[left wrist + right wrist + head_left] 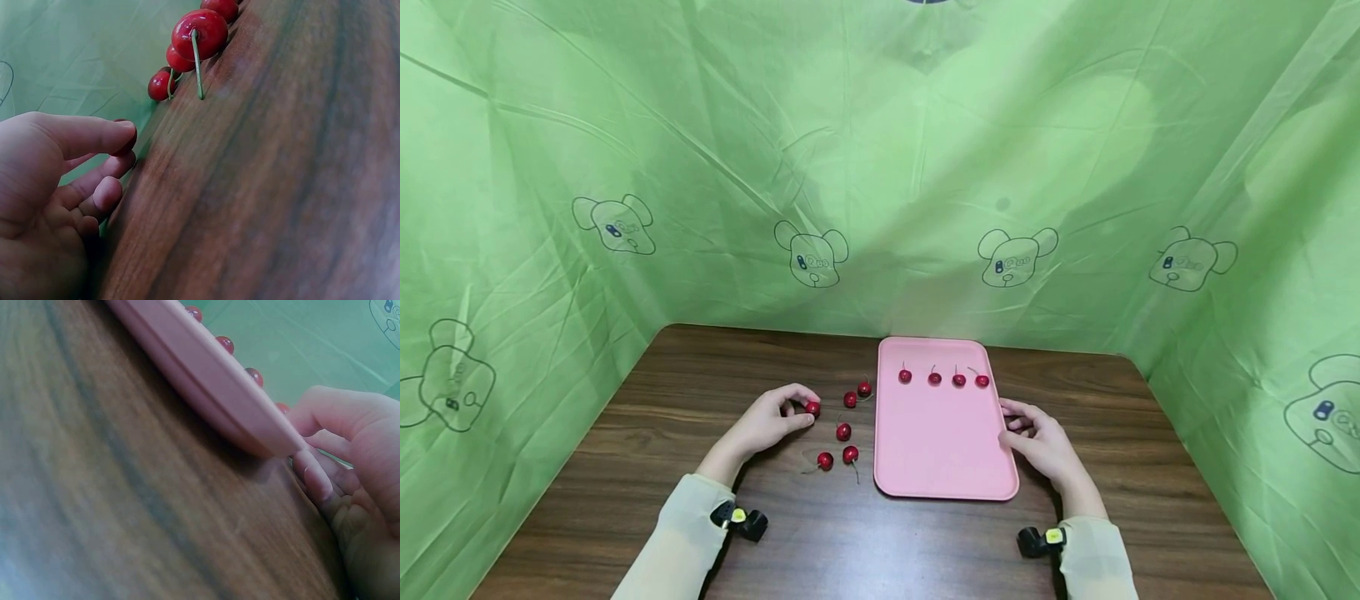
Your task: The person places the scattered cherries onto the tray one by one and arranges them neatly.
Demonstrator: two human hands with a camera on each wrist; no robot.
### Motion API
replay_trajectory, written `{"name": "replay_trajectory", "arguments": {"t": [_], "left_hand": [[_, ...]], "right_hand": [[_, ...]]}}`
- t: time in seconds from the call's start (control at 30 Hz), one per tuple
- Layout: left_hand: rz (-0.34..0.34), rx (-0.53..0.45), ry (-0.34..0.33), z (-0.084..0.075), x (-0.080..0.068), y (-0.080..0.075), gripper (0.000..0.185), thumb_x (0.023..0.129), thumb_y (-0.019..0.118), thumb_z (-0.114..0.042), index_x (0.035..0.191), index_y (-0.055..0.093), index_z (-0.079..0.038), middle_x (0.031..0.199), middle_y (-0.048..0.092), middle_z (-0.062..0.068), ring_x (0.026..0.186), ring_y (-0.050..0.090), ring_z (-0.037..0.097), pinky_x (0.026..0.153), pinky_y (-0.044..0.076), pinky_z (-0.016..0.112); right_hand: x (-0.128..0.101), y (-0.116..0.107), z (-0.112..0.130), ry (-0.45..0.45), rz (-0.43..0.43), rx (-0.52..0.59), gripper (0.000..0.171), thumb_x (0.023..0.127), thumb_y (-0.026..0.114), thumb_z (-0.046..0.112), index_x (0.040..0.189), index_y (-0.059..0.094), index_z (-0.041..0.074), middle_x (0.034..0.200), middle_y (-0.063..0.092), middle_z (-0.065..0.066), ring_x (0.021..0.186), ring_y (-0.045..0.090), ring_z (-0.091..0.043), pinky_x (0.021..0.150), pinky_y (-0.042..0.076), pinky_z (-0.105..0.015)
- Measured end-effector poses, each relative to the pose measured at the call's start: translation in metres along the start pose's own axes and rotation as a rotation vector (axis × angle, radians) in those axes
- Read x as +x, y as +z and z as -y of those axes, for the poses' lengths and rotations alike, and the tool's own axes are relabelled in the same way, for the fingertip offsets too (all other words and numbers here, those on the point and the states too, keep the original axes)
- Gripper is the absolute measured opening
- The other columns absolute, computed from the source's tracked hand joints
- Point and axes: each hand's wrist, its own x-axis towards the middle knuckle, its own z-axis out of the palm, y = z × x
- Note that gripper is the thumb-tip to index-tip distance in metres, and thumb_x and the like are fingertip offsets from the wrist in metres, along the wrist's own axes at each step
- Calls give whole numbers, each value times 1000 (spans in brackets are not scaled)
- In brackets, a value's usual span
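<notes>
My left hand (805, 412) rests on the wooden table and pinches a red cherry (812, 408) between thumb and fingertips. In the left wrist view that cherry (128, 142) is mostly hidden by the fingers (94, 134). Several loose cherries (843, 432) with green stems lie on the table just right of it, the nearest cherry (200, 34) large in the wrist view. A pink tray (940, 442) holds a row of several cherries (934, 379) near its far edge. My right hand (1013, 421) grips the tray's right rim (212, 381), fingers (315, 475) curled at its edge.
The dark wooden table (647, 417) is walled in by a green cloth (880, 167) printed with cartoon animals, at the back and on both sides. Small black and yellow devices (741, 521) sit on both wrists. Bare wood lies in front of the tray.
</notes>
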Motion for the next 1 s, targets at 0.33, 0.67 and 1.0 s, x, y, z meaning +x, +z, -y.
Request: {"name": "replay_trajectory", "arguments": {"t": [0.33, 0.67, 1.0], "left_hand": [[-21, -44, -4, 1, 2, 0, 27, 94, 85, -7, 116, 72, -15, 108, 69, 6, 77, 58, 19, 69, 48, 31], [-25, -53, -25, 1, 1, 0, 26, 94, 85, -8, 115, 72, -17, 107, 69, 5, 77, 57, 19, 69, 47, 31], [-35, -62, -38, -1, 1, -1, 26, 93, 84, -5, 114, 74, -15, 108, 70, 6, 79, 58, 20, 71, 47, 32]], "right_hand": [[0, -1, 1, 7, -1, -6, 59, 92, 83, 5, 148, 65, 4, 132, 72, -15, 108, 63, -25, 85, 50, -25], [1, 0, 0, 2, 3, 3, 59, 92, 83, 5, 148, 65, 3, 132, 72, -16, 108, 63, -26, 85, 50, -25], [1, 0, -2, 3, 1, 4, 58, 92, 83, 4, 148, 66, 4, 132, 72, -15, 107, 63, -25, 84, 50, -25]]}}
